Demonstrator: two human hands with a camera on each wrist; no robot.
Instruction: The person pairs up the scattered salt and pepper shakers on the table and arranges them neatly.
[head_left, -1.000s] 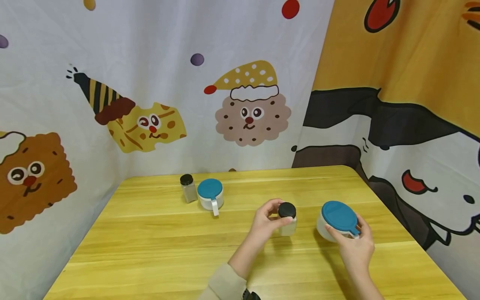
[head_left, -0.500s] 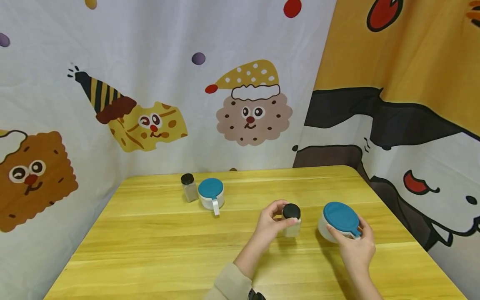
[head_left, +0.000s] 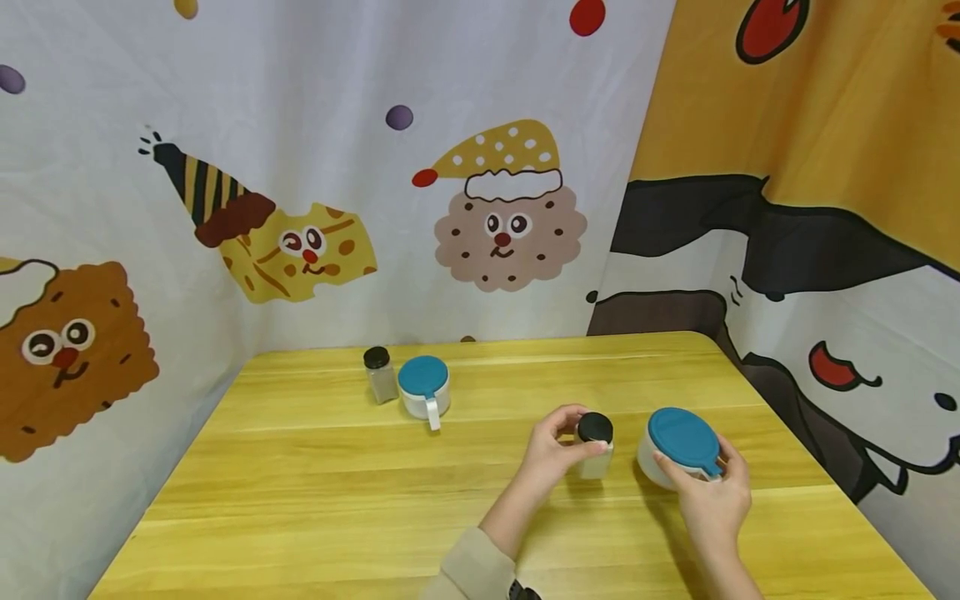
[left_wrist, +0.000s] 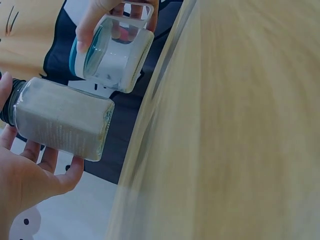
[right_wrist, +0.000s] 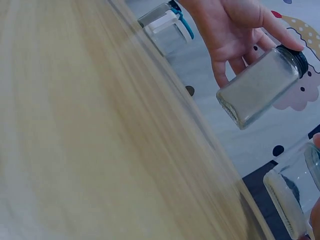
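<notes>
My left hand (head_left: 551,450) grips a square glass jar (head_left: 596,460) with a black lid, thumb and fingers at its upper part. Pale powder-like contents fill much of the jar (left_wrist: 65,120) in the left wrist view. In both wrist views the jar is held above the table. To its right, my right hand (head_left: 716,500) holds a clear round container (head_left: 682,437) with a blue lid and a white handle. The left wrist view shows that container (left_wrist: 117,55) from the side; whether its base touches the table I cannot tell. A small gap separates the two vessels.
A second black-lidded jar (head_left: 382,382) stands at the back left of the wooden table (head_left: 315,517). Beside it is another blue-lidded container (head_left: 424,392), its white handle facing me. A cartoon-printed curtain (head_left: 322,108) hangs behind and along the sides.
My left hand has moved the jar to the right and slightly nearer me, closer to the held container. My right hand stays almost in place. The back vessels are undisturbed.
</notes>
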